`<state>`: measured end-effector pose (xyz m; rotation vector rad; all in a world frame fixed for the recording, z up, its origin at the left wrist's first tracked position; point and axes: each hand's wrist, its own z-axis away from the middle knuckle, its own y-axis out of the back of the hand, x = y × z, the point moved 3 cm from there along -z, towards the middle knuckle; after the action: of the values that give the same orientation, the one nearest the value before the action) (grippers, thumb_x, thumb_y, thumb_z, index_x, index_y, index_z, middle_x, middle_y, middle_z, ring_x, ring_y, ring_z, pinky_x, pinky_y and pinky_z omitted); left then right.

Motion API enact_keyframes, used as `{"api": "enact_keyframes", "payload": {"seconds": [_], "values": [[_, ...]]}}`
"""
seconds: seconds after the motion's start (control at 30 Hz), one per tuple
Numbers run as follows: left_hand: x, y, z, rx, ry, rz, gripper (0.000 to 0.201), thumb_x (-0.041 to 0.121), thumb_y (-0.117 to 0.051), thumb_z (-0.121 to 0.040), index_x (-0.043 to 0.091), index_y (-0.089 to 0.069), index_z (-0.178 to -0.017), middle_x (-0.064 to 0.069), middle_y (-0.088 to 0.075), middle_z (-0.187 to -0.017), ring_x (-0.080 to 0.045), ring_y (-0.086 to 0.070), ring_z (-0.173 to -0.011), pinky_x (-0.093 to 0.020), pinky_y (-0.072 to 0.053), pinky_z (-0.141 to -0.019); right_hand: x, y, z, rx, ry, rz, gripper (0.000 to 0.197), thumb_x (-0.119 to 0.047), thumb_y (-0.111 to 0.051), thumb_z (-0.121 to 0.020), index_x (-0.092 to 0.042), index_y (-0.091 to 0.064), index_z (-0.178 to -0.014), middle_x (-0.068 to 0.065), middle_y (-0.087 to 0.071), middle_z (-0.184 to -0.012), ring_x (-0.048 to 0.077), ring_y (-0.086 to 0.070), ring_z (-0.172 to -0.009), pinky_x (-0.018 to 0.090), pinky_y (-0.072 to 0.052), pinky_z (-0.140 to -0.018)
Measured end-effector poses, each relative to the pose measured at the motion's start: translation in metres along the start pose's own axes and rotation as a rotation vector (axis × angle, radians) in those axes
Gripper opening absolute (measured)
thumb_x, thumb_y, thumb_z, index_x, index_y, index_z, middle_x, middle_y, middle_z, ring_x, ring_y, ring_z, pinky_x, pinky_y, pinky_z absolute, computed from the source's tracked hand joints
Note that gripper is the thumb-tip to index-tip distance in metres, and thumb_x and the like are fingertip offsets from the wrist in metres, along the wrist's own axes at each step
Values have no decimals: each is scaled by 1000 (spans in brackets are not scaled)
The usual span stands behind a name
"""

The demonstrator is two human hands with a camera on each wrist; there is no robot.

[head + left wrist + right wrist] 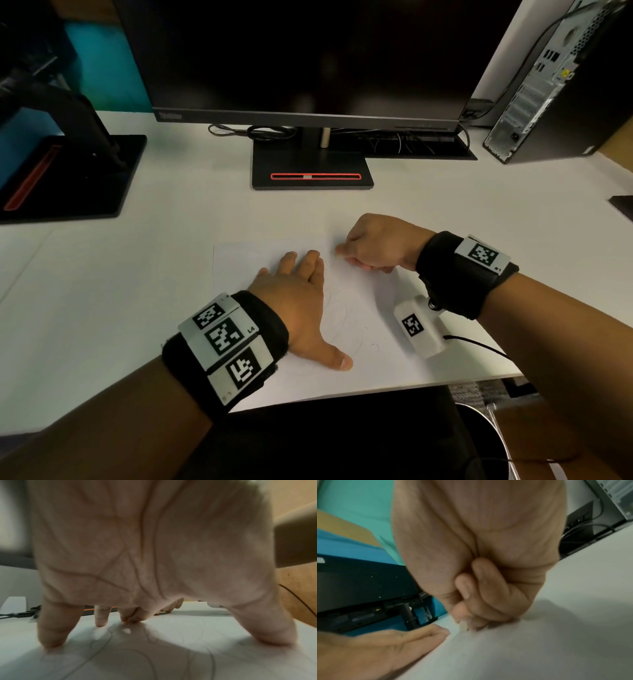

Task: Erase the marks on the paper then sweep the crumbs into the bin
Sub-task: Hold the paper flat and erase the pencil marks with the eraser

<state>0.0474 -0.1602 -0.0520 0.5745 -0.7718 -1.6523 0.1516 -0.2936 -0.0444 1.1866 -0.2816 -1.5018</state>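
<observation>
A white sheet of paper (363, 356) lies on the white desk, with faint pencil loops (337, 310) drawn across it. My left hand (299, 287) presses flat on the sheet, fingers straight and thumb spread; the left wrist view shows the fingertips (51, 641) on the paper (171, 655) over the pencil marks (149, 637). My right hand (344, 254) is curled at the paper's far side, just right of the left fingers. It pinches a small whitish eraser (463, 627) against the paper (530, 649). In the head view the eraser is hidden by the fingers.
A dark monitor (308, 58) on its stand base (311, 168) sits behind the paper, with cables (253, 132) beneath it. A second stand (68, 174) is at the left and a PC tower (555, 89) at the right. A bin's rim (488, 423) shows below the desk edge at the right.
</observation>
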Motion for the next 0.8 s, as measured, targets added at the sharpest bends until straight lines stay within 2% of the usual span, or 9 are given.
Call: {"api": "enact_keyframes", "payload": {"seconds": [0.03,0.17,0.27,0.3,0.4,0.43,0.53,0.7,0.8], "values": [[0,0,0,2,1,-2,145,89,-59,-68,10,26,-154,-1,34,-162,-28,26,-151,-54,-8,-124,0,0,0,17,12,22,43,-30,-57,-101,-10,-60,-62,5,-52,-57,18,-42,-44,18,-37,-41],[-1,0,1,11,-1,-2,145,89,-59,-67,10,25,-155,0,33,-163,-27,25,-151,-53,-9,-125,-2,-8,5,-105,23,1,41,-32,-59,-100,-10,-60,-65,5,-49,-57,17,-38,-46,22,-34,-42],[0,1,1,4,2,-2,145,88,-59,-68,9,26,-154,-1,34,-162,-27,25,-151,-53,-8,-125,1,-3,3,17,26,29,43,-33,-57,-101,-10,-60,-64,7,-53,-59,20,-43,-49,21,-38,-43],[0,1,1,6,3,0,145,88,-59,-68,10,26,-154,-1,34,-162,-27,25,-151,-53,-8,-125,0,-4,4,16,39,52,43,-33,-56,-101,-10,-60,-65,7,-53,-60,21,-45,-50,21,-39,-43],[0,1,2,2,4,2,144,88,-59,-68,11,26,-154,-1,34,-162,-27,26,-151,-53,-7,-125,-2,-12,9,-136,49,48,40,-33,-59,-100,-10,-61,-68,4,-51,-58,19,-40,-48,21,-36,-43],[0,1,2,-1,5,0,144,88,-59,-68,11,26,-155,-1,34,-162,-27,26,-151,-53,-7,-125,-1,-11,10,-138,38,40,40,-33,-60,-100,-10,-61,-68,4,-52,-59,19,-40,-47,21,-36,-43],[1,1,2,-6,6,-3,144,88,-59,-69,11,26,-155,-1,34,-162,-27,26,-151,-53,-8,-125,3,-4,6,-5,55,92,42,-34,-56,-100,-7,-63,-69,9,-55,-62,23,-44,-50,17,-37,-41],[0,1,2,1,4,-1,144,89,-59,-68,11,25,-155,-1,33,-162,-27,25,-151,-53,-8,-125,0,-10,13,-135,113,137,43,-37,-56,-101,-12,-59,-66,2,-53,-56,17,-42,-45,23,-40,-46],[1,1,2,0,7,-5,144,89,-59,-68,11,25,-155,-1,34,-162,-26,25,-151,-53,-9,-125,3,-3,9,0,126,190,46,-39,-52,-102,-10,-59,-66,5,-55,-57,19,-48,-50,26,-44,-53]]}}
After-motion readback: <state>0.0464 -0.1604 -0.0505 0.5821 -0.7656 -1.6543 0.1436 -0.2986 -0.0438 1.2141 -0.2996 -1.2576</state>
